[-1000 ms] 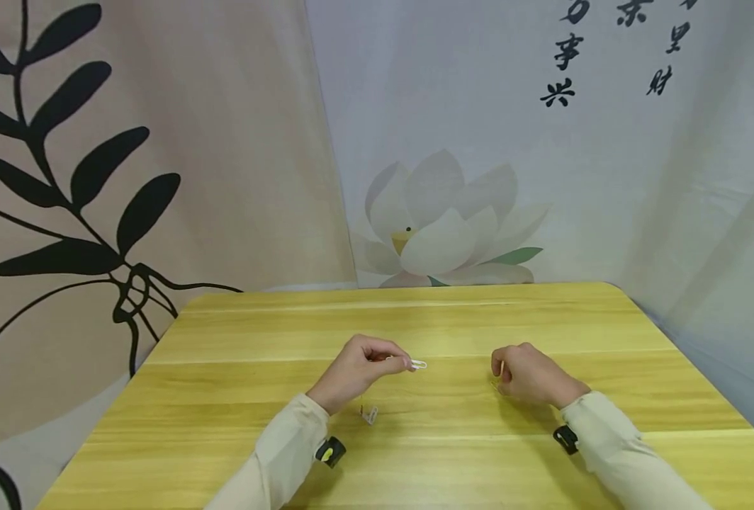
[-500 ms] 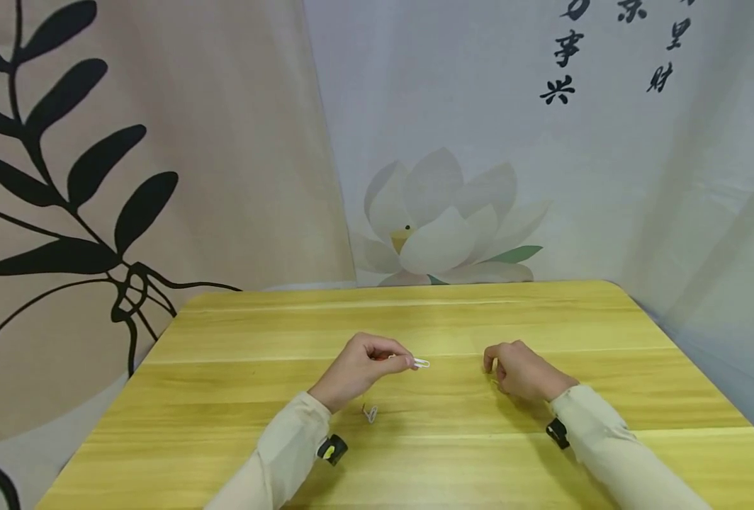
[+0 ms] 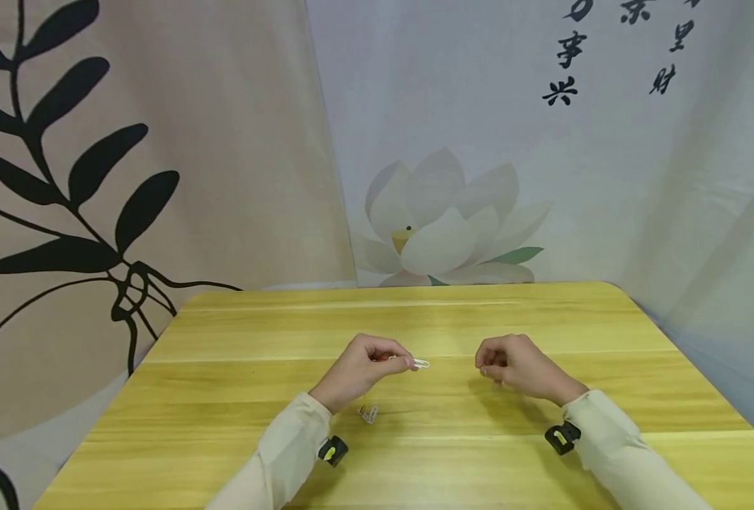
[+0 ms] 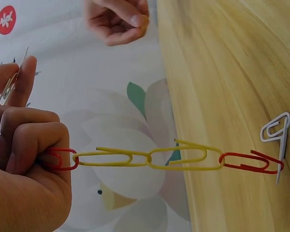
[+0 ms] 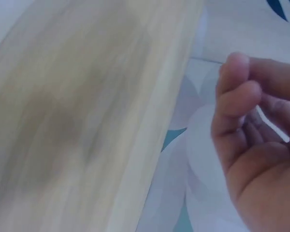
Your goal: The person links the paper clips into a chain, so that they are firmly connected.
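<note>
My left hand (image 3: 361, 368) pinches a white paper clip (image 3: 421, 363) between thumb and forefinger, its looped end poking out past the fingertips. From that hand's curled lower fingers a chain of paper clips hangs in the left wrist view: a red clip (image 4: 63, 159), two yellow clips (image 4: 111, 157), another red clip (image 4: 251, 162) and a white clip (image 4: 276, 130) at the end. My right hand (image 3: 520, 365) is held apart to the right, thumb and fingertips together. A trace of yellow shows at its fingertips in the left wrist view; the fingers hide the rest of that yellow paper clip.
Both hands are over a wood-grain table (image 3: 256, 425). Behind its far edge hangs a cloth backdrop (image 3: 453, 106) printed with a lotus, dark leaves and writing. A small black camera sits on each wrist.
My right hand has moved left and risen a little. The yellow sliver seen beside its fingers on the table no longer shows there. My left hand has barely moved.
</note>
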Demonstrator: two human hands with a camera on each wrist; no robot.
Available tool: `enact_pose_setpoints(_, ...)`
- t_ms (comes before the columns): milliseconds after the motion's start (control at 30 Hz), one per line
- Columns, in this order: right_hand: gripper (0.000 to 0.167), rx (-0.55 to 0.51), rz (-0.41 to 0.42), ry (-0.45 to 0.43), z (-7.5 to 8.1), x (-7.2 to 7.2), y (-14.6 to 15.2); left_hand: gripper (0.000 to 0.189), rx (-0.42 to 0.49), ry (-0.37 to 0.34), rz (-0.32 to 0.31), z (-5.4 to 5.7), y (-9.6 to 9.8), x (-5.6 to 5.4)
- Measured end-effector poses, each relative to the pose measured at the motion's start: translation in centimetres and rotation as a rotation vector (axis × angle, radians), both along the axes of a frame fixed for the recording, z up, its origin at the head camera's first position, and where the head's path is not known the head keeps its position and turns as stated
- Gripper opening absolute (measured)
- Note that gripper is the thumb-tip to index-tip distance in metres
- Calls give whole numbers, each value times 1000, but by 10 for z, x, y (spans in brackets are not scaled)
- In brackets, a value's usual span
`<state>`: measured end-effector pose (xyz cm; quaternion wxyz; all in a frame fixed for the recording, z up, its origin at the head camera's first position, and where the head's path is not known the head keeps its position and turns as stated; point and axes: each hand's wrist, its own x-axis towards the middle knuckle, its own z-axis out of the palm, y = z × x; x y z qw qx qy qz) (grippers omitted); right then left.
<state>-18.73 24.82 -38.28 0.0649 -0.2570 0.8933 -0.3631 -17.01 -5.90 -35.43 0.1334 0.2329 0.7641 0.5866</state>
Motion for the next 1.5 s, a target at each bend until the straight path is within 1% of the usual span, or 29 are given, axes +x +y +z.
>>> enact_pose_setpoints(67, 4, -29, -8, -20, 4, 2, -3, 18, 1, 2, -2, 0, 0, 0)
enact_pose_setpoints(233, 15, -87, -13, -37, 12, 7, -9, 18, -4, 9, -1, 1, 0, 0)
enact_pose_setpoints(300, 16, -95, -6, -24, 15, 10, -12, 17, -7, 10, 2, 2, 1, 0)
enact_pose_setpoints(433, 8, -129, -7, 19, 16, 12, -20, 17, -14, 13, 13, 3, 0, -1)
enact_pose_setpoints(500, 4, -176, 2, 25, 15, 12, -24, 16, -14, 13, 15, 3, 0, -1)
enact_pose_setpoints(600, 8, -268, 39, -11, 13, 12, -30, 17, -6, 12, 8, 3, 0, -1)
enact_pose_setpoints(700, 12, -322, 77, -50, 14, 14, -34, 17, -1, 11, 2, 3, 1, 0)
enact_pose_setpoints(800, 14, -334, 96, -59, 17, 16, -39, 17, -1, 13, 3, 3, 1, 0)
enact_pose_setpoints(1067, 12, -339, 122, -50, 27, 22, -49, 17, -22, 19, 19, 3, 2, 0)
enact_pose_setpoints(1267, 13, -406, 140, -40, 31, 25, -57, 18, -34, 26, 26, 2, 2, -1)
enact_pose_setpoints(1333, 12, -430, 144, -27, 31, 26, -60, 18, -36, 31, 26, 2, 2, -1)
enact_pose_setpoints(1400, 12, -434, 128, -1, 32, 27, -65, 18, -38, 39, 25, 2, 2, -1)
enact_pose_setpoints(1500, 10, -418, 98, 64, 33, 29, -70, 19, -37, 47, 22, 2, 2, 0)
